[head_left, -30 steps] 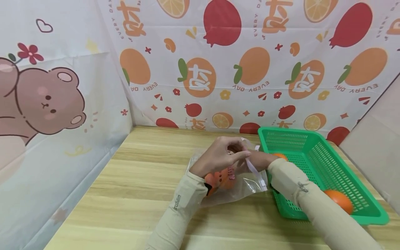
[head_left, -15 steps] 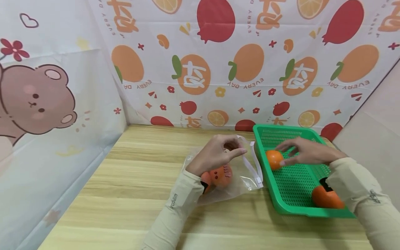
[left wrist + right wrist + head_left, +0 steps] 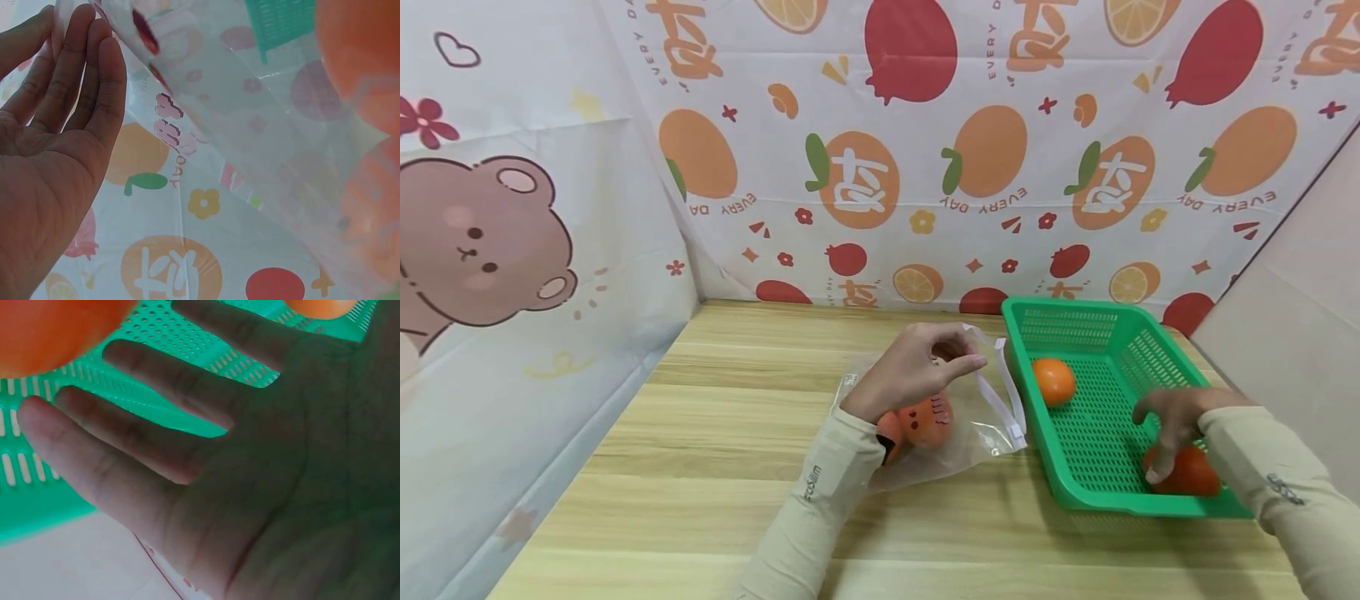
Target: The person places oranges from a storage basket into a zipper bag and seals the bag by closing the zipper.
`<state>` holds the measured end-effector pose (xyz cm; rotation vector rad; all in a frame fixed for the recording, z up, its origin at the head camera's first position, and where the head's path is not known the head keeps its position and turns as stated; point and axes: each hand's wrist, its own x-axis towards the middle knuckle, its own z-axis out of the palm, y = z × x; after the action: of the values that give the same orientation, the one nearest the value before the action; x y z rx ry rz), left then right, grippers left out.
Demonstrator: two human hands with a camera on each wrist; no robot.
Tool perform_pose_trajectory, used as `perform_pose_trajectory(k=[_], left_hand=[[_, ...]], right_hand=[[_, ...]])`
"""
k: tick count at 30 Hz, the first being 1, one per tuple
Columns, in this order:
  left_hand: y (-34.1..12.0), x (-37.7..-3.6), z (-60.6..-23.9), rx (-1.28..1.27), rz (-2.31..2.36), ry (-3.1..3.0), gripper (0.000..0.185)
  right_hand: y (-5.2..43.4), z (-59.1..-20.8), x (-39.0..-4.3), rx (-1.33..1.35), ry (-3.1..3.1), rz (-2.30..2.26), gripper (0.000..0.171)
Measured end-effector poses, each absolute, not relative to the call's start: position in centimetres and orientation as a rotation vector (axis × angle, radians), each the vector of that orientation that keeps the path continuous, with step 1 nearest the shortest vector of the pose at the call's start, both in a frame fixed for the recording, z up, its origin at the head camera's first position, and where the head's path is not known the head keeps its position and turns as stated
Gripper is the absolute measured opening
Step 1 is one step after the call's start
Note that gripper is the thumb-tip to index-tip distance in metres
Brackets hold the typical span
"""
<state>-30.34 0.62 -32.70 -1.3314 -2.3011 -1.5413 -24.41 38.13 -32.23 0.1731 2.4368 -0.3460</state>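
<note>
My left hand pinches the lilac zip edge of a clear plastic zip bag, which lies on the table with its mouth toward the basket. Inside the bag are round orange fruits, partly hidden behind the bag's print and my wrist. My right hand hangs over the near right part of the green basket, fingers spread around a red-orange round fruit. In the right wrist view those fingers look fairly straight, and whether they touch the fruit cannot be told. Another orange fruit sits by the basket's left wall.
The wooden table extends left of the bag. Behind it hangs a fruit-printed cloth, with a bear-printed cloth at the left. A pale wall stands close beyond the basket's right side.
My right hand has left the bag, passed over the orange fruit at the basket's left wall, and moved right to the red-orange fruit. The left hand keeps its hold on the bag.
</note>
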Motion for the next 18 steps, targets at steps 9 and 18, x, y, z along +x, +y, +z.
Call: perform_pose_trajectory(k=[9,18], left_hand=[[0.47,-30.2,-32.51,-1.324,-1.538,-2.318,0.006],[0.56,-30.1,-32.63,-1.323,-1.537,-2.326,0.007]], right_hand=[[38.32,-33.04,-23.64,0.168,2.449,-0.276,0.073],[38.96,-33.14,-23.85,0.122,2.466,-0.316,0.057]])
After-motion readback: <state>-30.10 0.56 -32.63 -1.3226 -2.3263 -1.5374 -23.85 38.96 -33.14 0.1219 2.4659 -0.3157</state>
